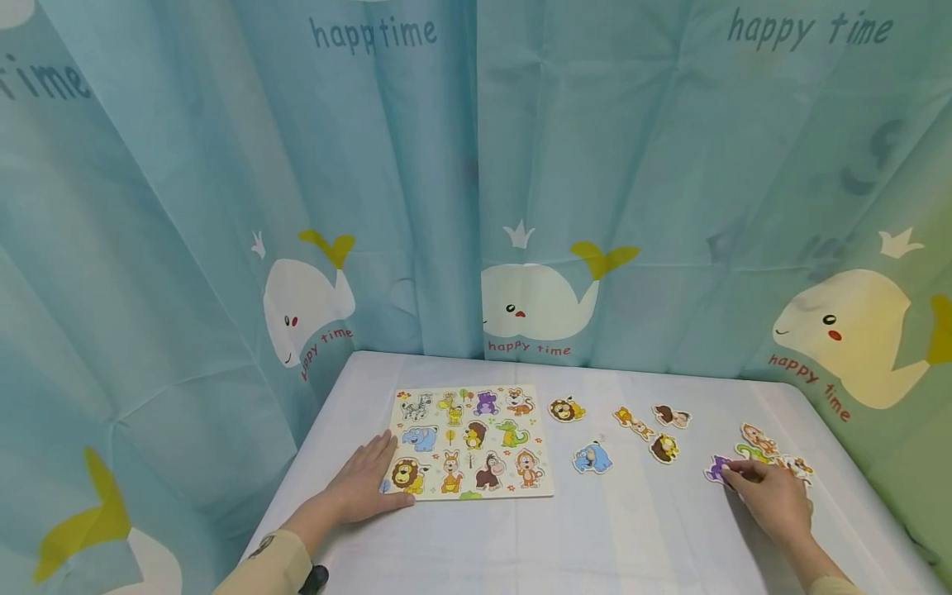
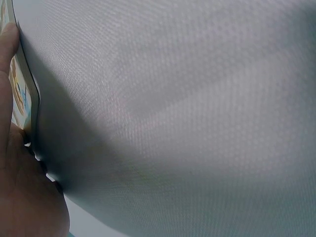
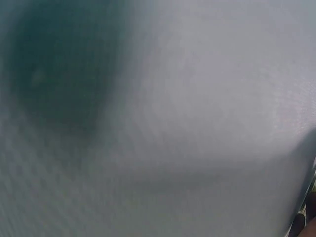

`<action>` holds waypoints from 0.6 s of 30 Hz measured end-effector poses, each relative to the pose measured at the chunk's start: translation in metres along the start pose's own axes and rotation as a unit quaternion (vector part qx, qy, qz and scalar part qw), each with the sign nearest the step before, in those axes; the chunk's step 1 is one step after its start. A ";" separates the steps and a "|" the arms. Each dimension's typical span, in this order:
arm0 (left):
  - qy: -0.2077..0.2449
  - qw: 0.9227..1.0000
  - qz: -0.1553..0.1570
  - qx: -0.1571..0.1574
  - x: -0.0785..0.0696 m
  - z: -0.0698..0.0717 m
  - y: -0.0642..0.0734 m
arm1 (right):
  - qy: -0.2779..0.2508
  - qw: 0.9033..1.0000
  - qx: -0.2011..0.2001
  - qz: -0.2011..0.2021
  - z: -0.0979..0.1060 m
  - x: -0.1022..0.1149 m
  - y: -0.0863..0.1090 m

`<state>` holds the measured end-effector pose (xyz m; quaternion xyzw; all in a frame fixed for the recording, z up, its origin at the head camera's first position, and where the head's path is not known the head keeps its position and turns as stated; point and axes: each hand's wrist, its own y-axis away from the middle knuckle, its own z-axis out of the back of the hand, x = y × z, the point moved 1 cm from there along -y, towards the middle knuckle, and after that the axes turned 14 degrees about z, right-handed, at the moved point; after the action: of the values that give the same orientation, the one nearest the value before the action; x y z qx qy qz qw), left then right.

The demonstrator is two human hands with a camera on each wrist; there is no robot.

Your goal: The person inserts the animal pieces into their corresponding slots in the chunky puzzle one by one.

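Note:
A flat animal puzzle board (image 1: pixel 461 442) lies on the table, printed with a zebra, giraffe, lion, elephant and other animals. My left hand (image 1: pixel 366 481) rests at the board's lower left corner, fingers extended along the left side and thumb on the bottom edge. The left wrist view shows that hand (image 2: pixel 29 192) against the board's edge (image 2: pixel 30 98). Over on the right, my right hand (image 1: pixel 773 496) pinches a purple hippo piece (image 1: pixel 716 468) between thumb and fingers. In the right wrist view only some dark fingertips (image 3: pixel 297 224) show at the lower right corner.
Between board and right hand lie a lion piece (image 1: pixel 567 408), an elephant piece (image 1: pixel 592 458), a kangaroo piece (image 1: pixel 632 422), a gorilla piece (image 1: pixel 673 416) and a hedgehog piece (image 1: pixel 664 448). A monkey (image 1: pixel 757 436), crocodile (image 1: pixel 753 452) and tiger piece (image 1: pixel 797 468) cluster beyond the right hand.

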<state>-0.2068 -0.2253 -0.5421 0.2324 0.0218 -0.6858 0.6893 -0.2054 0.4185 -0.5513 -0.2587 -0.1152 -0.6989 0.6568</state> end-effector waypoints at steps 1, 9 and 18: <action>-0.001 1.000 0.000 0.000 0.000 0.000 0.000 | 0.000 1.000 0.000 -0.001 0.000 0.000 0.000; -0.002 1.000 -0.002 0.000 -0.001 0.001 0.001 | -0.008 1.000 0.005 -0.011 0.000 0.001 0.000; 0.000 1.000 0.000 -0.001 0.000 0.000 0.000 | -0.008 1.000 0.009 -0.014 -0.001 0.001 -0.001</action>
<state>-0.2068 -0.2251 -0.5423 0.2315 0.0229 -0.6858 0.6896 -0.2066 0.4170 -0.5510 -0.2562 -0.1301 -0.7047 0.6487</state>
